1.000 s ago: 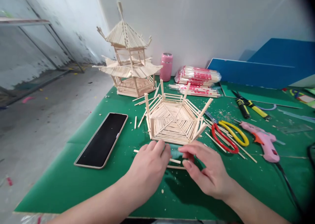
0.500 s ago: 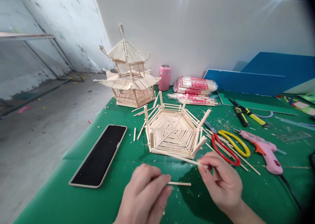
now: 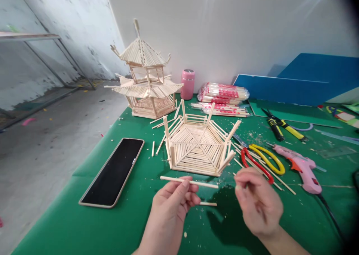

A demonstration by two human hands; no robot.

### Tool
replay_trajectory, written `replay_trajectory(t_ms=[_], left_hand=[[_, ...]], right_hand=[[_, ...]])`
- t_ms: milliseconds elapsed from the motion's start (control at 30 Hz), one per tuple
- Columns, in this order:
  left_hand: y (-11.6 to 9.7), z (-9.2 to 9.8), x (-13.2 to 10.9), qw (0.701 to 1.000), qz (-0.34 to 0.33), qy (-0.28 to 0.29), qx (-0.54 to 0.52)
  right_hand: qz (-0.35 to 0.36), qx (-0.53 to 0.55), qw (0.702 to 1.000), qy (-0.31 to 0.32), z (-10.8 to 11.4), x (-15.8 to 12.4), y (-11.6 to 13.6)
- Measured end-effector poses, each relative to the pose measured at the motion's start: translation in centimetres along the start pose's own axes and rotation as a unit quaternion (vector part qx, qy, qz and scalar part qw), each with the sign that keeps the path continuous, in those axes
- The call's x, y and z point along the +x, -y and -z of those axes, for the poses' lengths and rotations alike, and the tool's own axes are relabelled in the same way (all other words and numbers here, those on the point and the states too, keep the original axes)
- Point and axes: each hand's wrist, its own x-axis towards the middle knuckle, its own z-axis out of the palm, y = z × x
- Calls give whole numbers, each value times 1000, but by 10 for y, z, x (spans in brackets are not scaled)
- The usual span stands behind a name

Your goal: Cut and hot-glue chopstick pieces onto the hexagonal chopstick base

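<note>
A thin wooden stick [image 3: 206, 184] is pinched between the thumb and fingers of my left hand [image 3: 171, 206], held level in front of a six-sided stick frame [image 3: 198, 144] with short upright posts. Another short stick [image 3: 209, 204] shows just right of that hand, its left end hidden behind the fingers. My right hand [image 3: 259, 202] hovers to the right with thumb and fingertips pressed together. Whether anything is between them I cannot make out. Red-and-yellow-handled scissors [image 3: 256, 161] lie just beyond it, over several loose sticks [image 3: 280, 178].
A stick pagoda model [image 3: 148, 83] stands back left, beside a pink canister [image 3: 187, 84] and wrapped stick bundles [image 3: 223, 94]. A phone [image 3: 113, 172] lies left. To the right are a pink glue gun [image 3: 303, 165], pliers [image 3: 280, 124] and blue boards [image 3: 286, 90].
The long stick has gone from my right fingers into my left hand, which has turned and risen. My right hand has drawn slightly right, away from the frame. The view has shifted a little.
</note>
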Motion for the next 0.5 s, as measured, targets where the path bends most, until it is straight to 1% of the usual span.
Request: replay_trajectory(t_ms=[67, 100, 133, 200, 267, 333, 400, 500], left_hand=[[-1, 2, 5, 1000, 14, 0, 24], [-2, 3, 8, 999, 19, 3, 37], [-3, 3, 11, 999, 22, 6, 48], [-5, 2, 17, 998, 23, 12, 59], [-6, 0, 21, 998, 26, 20, 57], [-6, -3, 24, 998, 32, 30, 48], [-5, -7, 26, 998, 38, 39, 42], [-3, -11, 28, 997, 43, 43, 36]], right_hand=[[-44, 21, 995, -91, 1, 6, -5], [-79, 37, 989, -118, 2, 10, -7], [-117, 56, 983, -131, 2, 14, -10], [-180, 88, 971, -128, 3, 24, -13], [-208, 106, 967, -106, 3, 34, -13], [-204, 115, 969, -77, 3, 40, -12], [-186, 115, 974, -56, 2, 43, -12], [-152, 96, 982, -59, -2, 39, -17]])
